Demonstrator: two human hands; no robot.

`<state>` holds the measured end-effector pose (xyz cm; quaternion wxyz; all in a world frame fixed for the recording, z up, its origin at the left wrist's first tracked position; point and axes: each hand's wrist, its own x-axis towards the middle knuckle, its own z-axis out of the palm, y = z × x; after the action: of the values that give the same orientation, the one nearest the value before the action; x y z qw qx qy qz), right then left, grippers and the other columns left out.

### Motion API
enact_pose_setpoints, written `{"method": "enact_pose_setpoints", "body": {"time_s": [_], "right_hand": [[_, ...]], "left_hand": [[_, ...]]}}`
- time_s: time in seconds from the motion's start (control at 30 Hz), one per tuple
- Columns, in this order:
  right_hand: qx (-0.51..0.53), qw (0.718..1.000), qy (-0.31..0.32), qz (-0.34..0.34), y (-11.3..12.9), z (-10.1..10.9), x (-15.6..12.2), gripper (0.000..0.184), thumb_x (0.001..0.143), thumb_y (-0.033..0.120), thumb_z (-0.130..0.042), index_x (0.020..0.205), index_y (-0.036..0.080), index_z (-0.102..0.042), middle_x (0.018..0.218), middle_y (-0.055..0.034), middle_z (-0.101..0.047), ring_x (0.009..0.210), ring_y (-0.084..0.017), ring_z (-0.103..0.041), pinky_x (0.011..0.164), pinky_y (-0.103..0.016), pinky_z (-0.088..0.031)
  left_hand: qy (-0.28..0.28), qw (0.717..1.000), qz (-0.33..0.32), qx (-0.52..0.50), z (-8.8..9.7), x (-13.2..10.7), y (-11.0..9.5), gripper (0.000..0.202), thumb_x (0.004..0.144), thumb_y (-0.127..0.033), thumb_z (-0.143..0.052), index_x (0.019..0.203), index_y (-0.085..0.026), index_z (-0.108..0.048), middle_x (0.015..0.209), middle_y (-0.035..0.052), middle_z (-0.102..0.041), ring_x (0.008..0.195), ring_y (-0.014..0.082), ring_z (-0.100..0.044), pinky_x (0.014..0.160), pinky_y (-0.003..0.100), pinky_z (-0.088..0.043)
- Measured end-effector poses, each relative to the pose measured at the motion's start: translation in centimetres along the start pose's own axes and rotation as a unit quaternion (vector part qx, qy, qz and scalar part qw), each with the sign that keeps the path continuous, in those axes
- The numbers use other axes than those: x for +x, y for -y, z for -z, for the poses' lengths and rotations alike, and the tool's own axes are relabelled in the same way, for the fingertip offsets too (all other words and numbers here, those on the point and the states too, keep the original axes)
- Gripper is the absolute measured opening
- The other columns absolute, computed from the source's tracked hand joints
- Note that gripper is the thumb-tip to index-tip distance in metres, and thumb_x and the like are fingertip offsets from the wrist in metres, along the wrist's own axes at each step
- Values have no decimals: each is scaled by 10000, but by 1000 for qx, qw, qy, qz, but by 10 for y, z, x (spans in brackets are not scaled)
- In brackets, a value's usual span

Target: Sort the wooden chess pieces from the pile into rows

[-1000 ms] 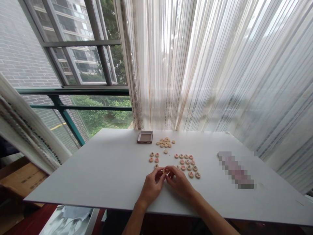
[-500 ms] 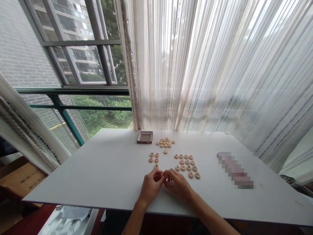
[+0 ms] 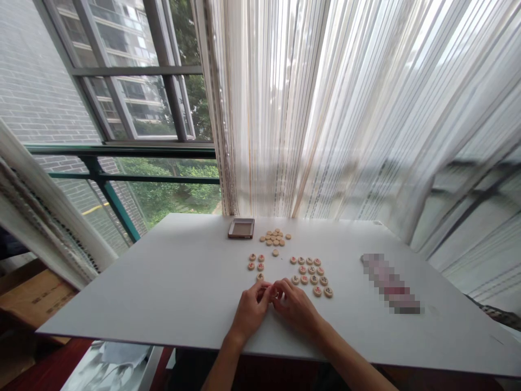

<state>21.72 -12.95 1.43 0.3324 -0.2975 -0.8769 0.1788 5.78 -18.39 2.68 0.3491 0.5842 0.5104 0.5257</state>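
My left hand (image 3: 253, 305) and my right hand (image 3: 293, 303) meet near the front of the white table (image 3: 171, 293). Their fingertips close together on a small pale Chinese chess piece (image 3: 274, 294), mostly covered by the fingers. Just beyond the left fingers lies a piece with a black character (image 3: 260, 277), and behind it are two short rows of pieces, one including a red-marked piece (image 3: 261, 266). Right of my hands, several face-up pieces form uneven rows, among them a red-marked piece (image 3: 304, 279) and a black-marked piece (image 3: 328, 292).
Further back lies a cluster of blank-side-up pieces (image 3: 275, 237), with a single blank piece (image 3: 275, 252) nearer me. A shallow open box (image 3: 241, 228) sits at the back edge. To the right is a blurred-out pinkish object (image 3: 391, 285). Sheer curtains (image 3: 325, 136) hang behind the table.
My fingers have shifted slightly around the piece between them. The laid-out pieces stay in place. At the far right, the curtain has swung aside.
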Motion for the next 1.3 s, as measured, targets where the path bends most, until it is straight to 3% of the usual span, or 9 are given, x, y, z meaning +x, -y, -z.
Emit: {"method": "enact_pose_setpoints", "body": {"time_s": [0.17, 0.33, 0.6, 0.87, 1.1, 1.3], "right_hand": [[34, 999, -19, -23, 4, 2, 3, 142, 897, 117, -533, 989, 225, -546, 921, -19, -597, 764, -143, -614, 691, -242, -486], [52, 998, -30, -33, 2, 1, 4, 171, 897, 111, -533, 1015, 233, -556, 941, -22, -604, 760, -143, -625, 690, -249, -499], [100, 994, -28, -18, 2, 3, 4, 229, 899, 105, -509, 1079, 236, -562, 988, -33, -615, 796, -140, -628, 717, -257, -504], [101, 992, -60, -39, -9, -2, 3, 22, 919, 223, -571, 937, 213, -576, 826, -8, -624, 707, -142, -584, 668, -253, -473], [92, 992, -42, -70, -9, -1, 1, 132, 968, 271, -507, 876, 213, -582, 775, 2, -649, 697, -147, -580, 676, -257, -445], [103, 992, -40, -52, -4, 4, 2, 212, 994, 196, -383, 1051, 214, -586, 862, -21, -668, 754, -155, -616, 723, -269, -462]], "left_hand": [[-23, 998, -12, 62, 2, 0, -1, 317, 977, -367, -447, 1137, -208, -670, 958, 62, -755, 766, 181, -702, 757, 264, -529], [-1, 999, -10, 39, 1, 0, 3, 327, 952, -354, -504, 1217, -191, -604, 959, 73, -752, 785, 182, -703, 738, 260, -533], [-5, 1000, -13, 23, 0, -1, 6, 306, 926, -322, -549, 1203, -198, -590, 999, 77, -743, 838, 183, -701, 736, 263, -538], [18, 996, -37, 78, 1, -4, -1, 280, 925, -281, -540, 1187, -216, -617, 977, 56, -745, 764, 160, -680, 717, 246, -523], [21, 993, -34, 115, -1, -5, -1, 208, 898, -276, -576, 1091, -231, -636, 920, 31, -743, 760, 161, -672, 729, 241, -508], [8, 994, -33, 105, -2, -5, 1, 233, 911, -297, -560, 1125, -230, -623, 916, 35, -737, 778, 171, -681, 731, 251, -515]]}}
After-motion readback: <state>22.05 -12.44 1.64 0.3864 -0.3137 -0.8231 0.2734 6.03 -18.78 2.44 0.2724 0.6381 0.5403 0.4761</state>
